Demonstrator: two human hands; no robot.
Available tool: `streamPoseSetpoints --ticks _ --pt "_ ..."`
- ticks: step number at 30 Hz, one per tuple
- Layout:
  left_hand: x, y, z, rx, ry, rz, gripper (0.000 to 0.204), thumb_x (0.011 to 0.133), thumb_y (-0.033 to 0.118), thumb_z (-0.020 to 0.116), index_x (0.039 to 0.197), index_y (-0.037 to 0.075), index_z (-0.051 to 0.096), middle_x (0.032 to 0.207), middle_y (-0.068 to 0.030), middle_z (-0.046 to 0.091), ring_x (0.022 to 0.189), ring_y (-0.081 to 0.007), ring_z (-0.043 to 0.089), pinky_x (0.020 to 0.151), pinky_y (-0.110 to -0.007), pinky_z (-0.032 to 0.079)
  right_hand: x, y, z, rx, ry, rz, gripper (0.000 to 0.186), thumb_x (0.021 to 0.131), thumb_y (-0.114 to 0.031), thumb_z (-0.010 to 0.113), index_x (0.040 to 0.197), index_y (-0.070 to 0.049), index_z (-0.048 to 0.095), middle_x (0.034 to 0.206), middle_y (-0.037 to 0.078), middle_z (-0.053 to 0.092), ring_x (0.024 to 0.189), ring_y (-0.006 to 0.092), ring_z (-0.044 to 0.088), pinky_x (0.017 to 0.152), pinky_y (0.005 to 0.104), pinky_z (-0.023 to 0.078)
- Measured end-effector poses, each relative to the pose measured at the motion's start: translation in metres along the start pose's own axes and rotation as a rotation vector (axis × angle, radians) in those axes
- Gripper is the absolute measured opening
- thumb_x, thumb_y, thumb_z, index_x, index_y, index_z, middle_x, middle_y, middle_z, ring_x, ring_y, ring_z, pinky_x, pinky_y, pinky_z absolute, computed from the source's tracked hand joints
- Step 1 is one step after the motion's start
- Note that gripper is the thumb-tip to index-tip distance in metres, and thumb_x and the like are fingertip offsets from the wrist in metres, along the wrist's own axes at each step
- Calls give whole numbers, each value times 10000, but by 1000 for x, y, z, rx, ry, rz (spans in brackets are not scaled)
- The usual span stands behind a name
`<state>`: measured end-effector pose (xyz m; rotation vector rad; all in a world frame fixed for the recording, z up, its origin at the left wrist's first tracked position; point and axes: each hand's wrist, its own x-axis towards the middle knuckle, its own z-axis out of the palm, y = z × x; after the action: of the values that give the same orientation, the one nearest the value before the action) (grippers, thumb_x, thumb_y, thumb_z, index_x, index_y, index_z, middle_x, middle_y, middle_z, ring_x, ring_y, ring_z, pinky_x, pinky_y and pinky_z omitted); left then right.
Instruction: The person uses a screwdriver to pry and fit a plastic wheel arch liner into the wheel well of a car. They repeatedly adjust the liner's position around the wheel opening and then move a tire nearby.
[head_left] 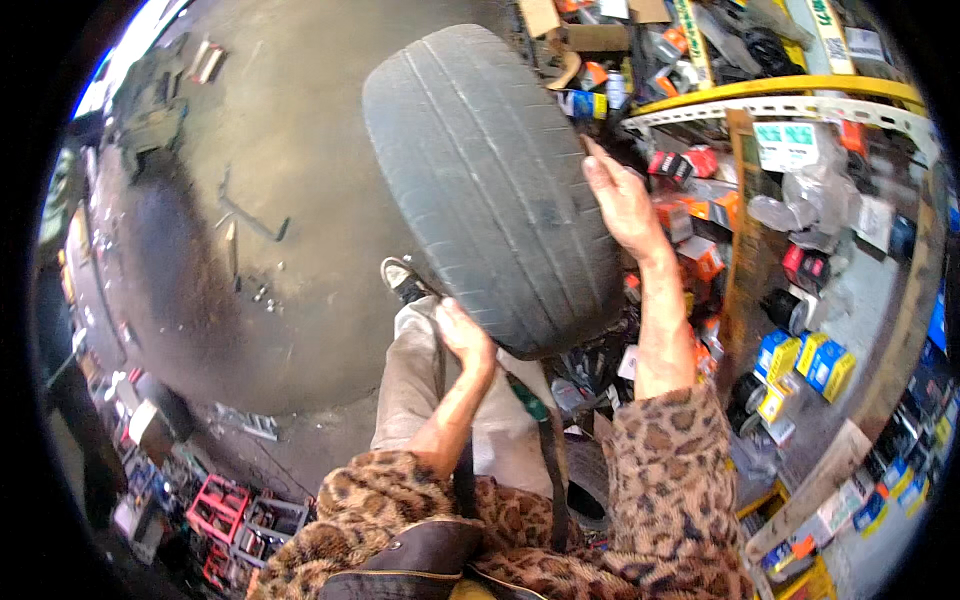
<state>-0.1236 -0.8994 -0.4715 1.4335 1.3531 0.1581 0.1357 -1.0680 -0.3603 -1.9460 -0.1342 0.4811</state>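
A large worn grey-black tire is held up in front of my legs, its grooved tread turned toward me and its upper end leaning left. My left hand presses against its lower left edge near my knee, the fingers partly tucked behind the rubber. On the opposite side my right hand grips the right sidewall edge, with the thumb showing and the other fingertips hidden. The tire's far side is out of sight. A second tire is partly visible low down beside my right forearm.
Shelving with a yellow rail stands at the right, crowded with small boxes and parts. A bent dark metal bar and small hardware lie on the grey floor. Red crates sit at the lower left.
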Motion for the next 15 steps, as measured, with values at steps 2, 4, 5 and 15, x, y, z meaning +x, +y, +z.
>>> streamPoseSetpoints --ticks 2,4,5,15 --pt "-20 -23 15 3 46 -40 439 1053 373 384 1093 -28 557 1018 -176 626 919 -300 584 864 -410 459 -2 3 -8 -7 -8 4 603 1033 -436 431 1380 55 469 1390 234 523 1342 294 465 1106 333 333" --pt "-50 -17 36 47 94 -61 424 1055 374 381 1123 -3 564 1025 -123 643 901 -251 602 854 -370 480 -2 6 -13 -64 -2 -30 607 1034 -465 396 1385 24 480 1371 235 540 1313 309 496 1080 345 365" --pt "-71 -1 45 60 88 -58 416 1054 362 382 1112 -5 569 1002 -119 647 878 -246 603 839 -368 478 -3 8 -15 -94 18 -23 596 1032 -471 396 1383 0 493 1361 228 549 1296 317 511 1071 351 377" --pt "-184 -13 122 -500 197 -945 363 997 322 428 1155 37 588 969 -100 665 771 -228 624 643 -373 483 -22 -11 4 -583 233 -336 411 973 -436 511 1105 -104 713 1070 91 719 958 274 683 835 409 510"
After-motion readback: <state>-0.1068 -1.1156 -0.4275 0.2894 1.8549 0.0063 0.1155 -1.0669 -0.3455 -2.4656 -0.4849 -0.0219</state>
